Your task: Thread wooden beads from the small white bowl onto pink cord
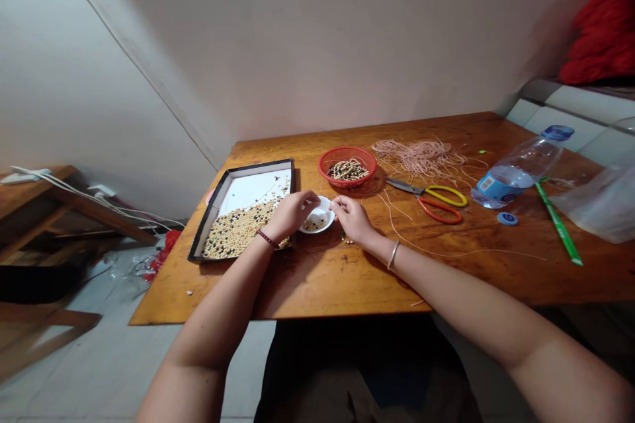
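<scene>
My left hand [290, 211] rests at the left rim of a small white dish [320, 217] that holds a few beads, with its fingers curled in a pinch on something I cannot make out. My right hand [350, 215] is at the dish's right rim, fingers pinched together, and a thin pinkish cord [421, 248] trails from it across the wooden table [347, 277]. Left of the dish lies a black-rimmed tray [218, 211] with many pale and dark beads.
A red basket [347, 168] with strung beads stands behind the dish. A heap of pinkish cords [419, 155], scissors [434, 201] with yellow and red handles, a lying plastic bottle [516, 172], its blue cap [507, 218], a green stick [558, 225] and a clear bag [595, 201] lie to the right.
</scene>
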Action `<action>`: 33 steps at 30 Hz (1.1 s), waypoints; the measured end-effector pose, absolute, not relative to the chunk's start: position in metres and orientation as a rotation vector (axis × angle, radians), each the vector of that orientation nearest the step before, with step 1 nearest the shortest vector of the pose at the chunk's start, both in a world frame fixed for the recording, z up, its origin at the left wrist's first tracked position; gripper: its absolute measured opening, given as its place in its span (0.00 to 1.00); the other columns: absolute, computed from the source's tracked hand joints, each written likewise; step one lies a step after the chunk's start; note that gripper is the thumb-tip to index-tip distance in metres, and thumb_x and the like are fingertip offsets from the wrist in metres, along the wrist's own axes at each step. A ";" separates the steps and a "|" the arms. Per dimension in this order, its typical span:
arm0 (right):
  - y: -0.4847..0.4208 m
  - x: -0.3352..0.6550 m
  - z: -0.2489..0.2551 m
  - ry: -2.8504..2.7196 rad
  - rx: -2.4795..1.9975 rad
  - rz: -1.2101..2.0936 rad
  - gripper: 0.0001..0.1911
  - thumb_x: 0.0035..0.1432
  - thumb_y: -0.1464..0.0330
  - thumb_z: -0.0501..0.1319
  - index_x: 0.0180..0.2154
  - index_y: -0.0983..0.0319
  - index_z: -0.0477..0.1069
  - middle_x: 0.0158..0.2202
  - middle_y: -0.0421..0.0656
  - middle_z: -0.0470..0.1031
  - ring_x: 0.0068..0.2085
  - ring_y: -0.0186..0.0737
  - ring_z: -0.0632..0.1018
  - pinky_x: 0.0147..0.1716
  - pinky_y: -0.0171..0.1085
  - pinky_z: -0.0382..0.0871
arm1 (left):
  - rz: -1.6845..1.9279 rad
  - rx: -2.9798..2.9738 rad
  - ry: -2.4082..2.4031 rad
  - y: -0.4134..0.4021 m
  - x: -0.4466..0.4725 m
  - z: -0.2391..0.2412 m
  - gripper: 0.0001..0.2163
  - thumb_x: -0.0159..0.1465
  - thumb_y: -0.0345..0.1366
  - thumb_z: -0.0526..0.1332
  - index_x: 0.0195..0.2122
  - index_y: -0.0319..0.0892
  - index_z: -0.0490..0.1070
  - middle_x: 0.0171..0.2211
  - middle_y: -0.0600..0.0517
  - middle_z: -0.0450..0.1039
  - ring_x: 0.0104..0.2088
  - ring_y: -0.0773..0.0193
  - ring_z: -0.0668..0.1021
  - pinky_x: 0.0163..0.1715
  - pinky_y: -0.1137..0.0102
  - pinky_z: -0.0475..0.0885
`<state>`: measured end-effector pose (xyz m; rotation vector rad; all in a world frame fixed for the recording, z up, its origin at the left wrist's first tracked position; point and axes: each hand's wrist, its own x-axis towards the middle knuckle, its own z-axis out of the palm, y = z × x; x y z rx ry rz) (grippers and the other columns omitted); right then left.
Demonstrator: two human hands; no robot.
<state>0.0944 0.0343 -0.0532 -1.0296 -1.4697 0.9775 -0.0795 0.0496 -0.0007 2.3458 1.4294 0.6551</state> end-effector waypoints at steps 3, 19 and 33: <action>0.034 0.095 -0.053 -1.505 -1.017 0.953 0.14 0.59 0.59 0.54 0.28 0.61 0.67 0.25 0.40 0.70 0.26 0.36 0.71 0.26 0.33 0.63 | 0.792 1.864 1.261 0.053 -0.078 0.001 0.18 0.60 0.49 0.61 0.38 0.37 0.70 0.37 0.44 0.76 0.34 0.63 0.77 0.28 0.73 0.71; 0.026 0.094 -0.050 -1.598 -0.998 0.933 0.14 0.61 0.59 0.53 0.29 0.61 0.66 0.22 0.38 0.65 0.23 0.33 0.66 0.23 0.32 0.60 | 0.756 1.648 1.104 0.051 -0.076 0.007 0.23 0.52 0.52 0.66 0.37 0.35 0.71 0.33 0.48 0.74 0.27 0.72 0.71 0.24 0.77 0.65; 0.023 0.094 -0.047 -1.607 -1.025 0.892 0.15 0.61 0.59 0.53 0.28 0.60 0.65 0.20 0.38 0.64 0.22 0.33 0.66 0.22 0.32 0.58 | 0.714 1.714 1.124 0.049 -0.075 0.012 0.23 0.54 0.53 0.65 0.36 0.35 0.72 0.32 0.48 0.75 0.28 0.70 0.72 0.26 0.76 0.65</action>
